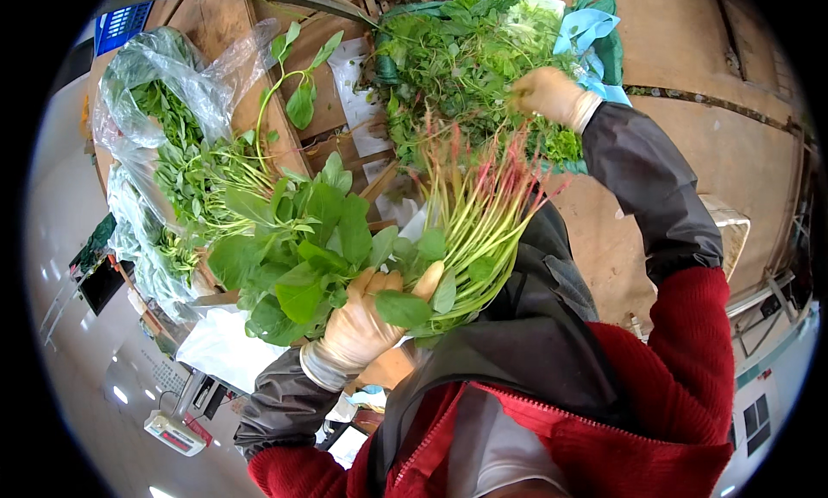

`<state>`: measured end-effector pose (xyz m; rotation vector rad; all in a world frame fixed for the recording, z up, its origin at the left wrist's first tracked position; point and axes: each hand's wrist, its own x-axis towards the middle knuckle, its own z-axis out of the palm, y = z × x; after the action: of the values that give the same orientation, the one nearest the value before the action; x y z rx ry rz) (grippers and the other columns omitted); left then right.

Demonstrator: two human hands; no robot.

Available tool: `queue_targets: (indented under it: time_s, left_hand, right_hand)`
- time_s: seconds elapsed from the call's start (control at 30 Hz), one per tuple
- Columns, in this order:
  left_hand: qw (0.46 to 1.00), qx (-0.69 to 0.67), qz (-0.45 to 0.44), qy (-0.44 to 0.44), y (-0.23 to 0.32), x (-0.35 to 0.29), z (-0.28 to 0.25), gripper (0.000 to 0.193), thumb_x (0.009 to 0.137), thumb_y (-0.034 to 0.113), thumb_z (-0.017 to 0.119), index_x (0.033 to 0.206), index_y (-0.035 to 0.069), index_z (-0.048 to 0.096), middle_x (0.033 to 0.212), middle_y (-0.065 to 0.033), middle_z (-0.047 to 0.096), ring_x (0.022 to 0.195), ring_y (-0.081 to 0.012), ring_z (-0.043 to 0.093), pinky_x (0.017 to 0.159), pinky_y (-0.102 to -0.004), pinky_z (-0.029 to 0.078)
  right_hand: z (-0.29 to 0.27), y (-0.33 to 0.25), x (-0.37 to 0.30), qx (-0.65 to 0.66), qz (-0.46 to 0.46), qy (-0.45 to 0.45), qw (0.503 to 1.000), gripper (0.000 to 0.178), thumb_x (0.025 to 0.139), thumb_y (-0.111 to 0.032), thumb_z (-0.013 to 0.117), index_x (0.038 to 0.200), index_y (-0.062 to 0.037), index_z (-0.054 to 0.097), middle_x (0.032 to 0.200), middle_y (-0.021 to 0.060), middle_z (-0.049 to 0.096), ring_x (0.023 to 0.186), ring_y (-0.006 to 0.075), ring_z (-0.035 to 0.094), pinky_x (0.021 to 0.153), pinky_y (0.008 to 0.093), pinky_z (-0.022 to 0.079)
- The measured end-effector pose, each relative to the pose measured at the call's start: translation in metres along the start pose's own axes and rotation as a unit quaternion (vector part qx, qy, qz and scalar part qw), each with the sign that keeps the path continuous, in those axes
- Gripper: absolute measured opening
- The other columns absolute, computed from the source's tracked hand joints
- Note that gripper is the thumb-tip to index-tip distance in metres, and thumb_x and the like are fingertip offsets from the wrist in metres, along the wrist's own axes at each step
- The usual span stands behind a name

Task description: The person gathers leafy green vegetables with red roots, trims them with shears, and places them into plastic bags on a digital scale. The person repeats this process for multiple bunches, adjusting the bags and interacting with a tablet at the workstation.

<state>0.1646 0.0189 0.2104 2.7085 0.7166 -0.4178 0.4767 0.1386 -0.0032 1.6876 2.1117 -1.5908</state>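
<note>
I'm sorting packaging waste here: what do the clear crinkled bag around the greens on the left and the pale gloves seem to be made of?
The clear crinkled bag looks like thin plastic film: see-through, glossy, creased. The pale glove on the left hand and that on the right hand look like thin rubber or latex, snug and matte, though fabric can't be excluded.

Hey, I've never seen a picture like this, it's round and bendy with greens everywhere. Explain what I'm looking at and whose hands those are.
This is one picture from a wide fisheye camera worn on a person's head, looking down, so straight edges curve near the rim. There is no machine: both hands belong to the wearer, in pale thin gloves, grey sleeve covers and a red jacket. The left hand grips a bunch of broad-leaved greens with pale stems and reddish root ends. The right hand reaches into a loose heap of leafy greens farther away. On the wooden work surface to the left lie clear plastic bags of more greens. A small scale sits lower left.
</note>
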Motion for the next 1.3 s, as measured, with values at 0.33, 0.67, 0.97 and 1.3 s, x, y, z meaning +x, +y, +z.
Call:
queue_targets:
  time_s: [0.33,0.67,0.97,1.3]
  left_hand:
    - [0.960,-0.181,-0.214,0.005,-0.003,-0.004,0.018,0.090,0.059,0.022,0.077,0.137,0.001,0.038,0.077,-0.0086,0.053,0.072,-0.0299,0.054,0.067,-0.0401,0.044]
    - [0.951,-0.146,-0.266,0.059,0.004,0.014,0.014,0.084,0.061,0.012,0.074,0.137,0.002,0.039,0.069,-0.0115,0.054,0.065,-0.0313,0.055,0.062,-0.0404,0.046]
    - [0.965,-0.103,-0.224,0.088,0.004,0.015,0.016,0.084,0.056,0.004,0.072,0.134,0.000,0.043,0.070,-0.0102,0.054,0.066,-0.0298,0.056,0.061,-0.0399,0.046]
    - [0.948,-0.137,-0.284,0.039,0.004,0.008,0.022,0.090,0.062,0.016,0.079,0.139,0.003,0.035,0.089,-0.0133,0.057,0.080,-0.0313,0.056,0.072,-0.0389,0.045]
  right_hand:
    - [-0.003,-0.006,-0.039,0.042,-0.121,0.292,0.948,0.038,0.085,-0.017,0.061,0.121,-0.0052,0.054,0.117,0.0162,0.058,0.107,0.0294,0.056,0.093,0.0369,0.043]
    - [0.031,-0.101,-0.096,0.134,-0.173,-0.072,0.973,0.050,0.077,-0.030,0.064,0.121,-0.0111,0.053,0.109,0.0138,0.061,0.093,0.0338,0.061,0.081,0.0400,0.049]
    - [0.044,-0.096,-0.080,0.362,-0.245,-0.102,0.894,0.021,0.081,-0.011,0.067,0.100,-0.0020,0.066,0.094,0.0062,0.067,0.086,0.0147,0.062,0.075,0.0270,0.048]
    - [-0.013,-0.055,-0.094,0.449,-0.093,0.135,0.878,0.020,0.087,-0.016,0.062,0.102,-0.0034,0.065,0.093,0.0078,0.066,0.083,0.0145,0.062,0.077,0.0275,0.049]
